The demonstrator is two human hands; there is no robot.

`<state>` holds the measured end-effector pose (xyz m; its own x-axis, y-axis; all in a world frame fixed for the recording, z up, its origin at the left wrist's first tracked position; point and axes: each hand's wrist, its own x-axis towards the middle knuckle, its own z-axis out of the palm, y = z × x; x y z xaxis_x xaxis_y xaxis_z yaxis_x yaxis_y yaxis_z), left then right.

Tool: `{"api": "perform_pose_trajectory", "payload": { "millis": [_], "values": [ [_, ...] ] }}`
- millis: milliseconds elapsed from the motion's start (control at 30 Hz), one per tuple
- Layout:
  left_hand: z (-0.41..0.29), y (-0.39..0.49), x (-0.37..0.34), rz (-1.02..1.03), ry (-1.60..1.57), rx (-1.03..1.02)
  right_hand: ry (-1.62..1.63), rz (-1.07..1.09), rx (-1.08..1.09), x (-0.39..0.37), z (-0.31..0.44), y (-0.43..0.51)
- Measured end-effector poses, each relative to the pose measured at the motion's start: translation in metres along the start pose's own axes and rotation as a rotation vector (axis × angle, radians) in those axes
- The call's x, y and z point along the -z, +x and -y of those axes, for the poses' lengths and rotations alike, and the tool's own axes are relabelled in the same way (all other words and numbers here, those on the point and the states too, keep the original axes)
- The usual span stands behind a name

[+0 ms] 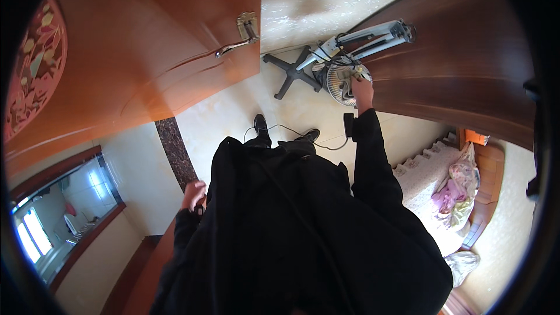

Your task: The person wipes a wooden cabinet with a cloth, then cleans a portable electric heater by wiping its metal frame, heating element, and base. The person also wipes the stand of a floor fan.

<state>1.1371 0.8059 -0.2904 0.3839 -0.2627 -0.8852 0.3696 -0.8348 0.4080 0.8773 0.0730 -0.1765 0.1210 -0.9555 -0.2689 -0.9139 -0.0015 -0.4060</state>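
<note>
At the far end of my outstretched right arm, my right hand point(363, 92) grips a crumpled grey-green cloth point(346, 84). The cloth lies over the mouth of a round, pale slatted basket point(334, 79) on the floor. Behind the basket leans a white metal folding-arm stand point(372, 35) with dark cables, on a black star-shaped base point(292, 70). My left hand point(194, 194) hangs low by my left side with its fingers curled; whether it holds anything is hidden. A black device point(348, 125) on a cable sits at my right wrist.
A glossy orange-brown wooden door point(175, 30) with a metal lever handle point(247, 28) stands at left. A dark wooden panel point(450, 57) rises close on the right. Behind it, a bed point(420, 175) bears bagged clothes point(455, 188). A wood-framed glass pane point(70, 214) is lower left.
</note>
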Motion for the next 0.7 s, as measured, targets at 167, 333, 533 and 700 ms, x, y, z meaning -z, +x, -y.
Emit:
{"api": "perform_pose_trajectory", "payload": {
  "millis": [167, 333, 533, 700],
  "values": [
    [-0.091, 0.059, 0.014, -0.14, 0.154, -0.275, -0.056, -0.1, 0.036, 0.015, 0.02, -0.029],
    [-0.14, 0.062, 0.003, 0.042, 0.032, -0.148, 0.074, 0.042, 0.302, -0.013, 0.046, -0.067],
    [-0.202, 0.066, 0.003, 0.154, -0.085, -0.189, 0.053, 0.336, 0.483, -0.028, 0.055, -0.087],
    [-0.247, 0.075, -0.004, 0.154, 0.065, -0.33, -0.04, 0.243, 0.461, -0.012, 0.062, -0.094]
  ]
}}
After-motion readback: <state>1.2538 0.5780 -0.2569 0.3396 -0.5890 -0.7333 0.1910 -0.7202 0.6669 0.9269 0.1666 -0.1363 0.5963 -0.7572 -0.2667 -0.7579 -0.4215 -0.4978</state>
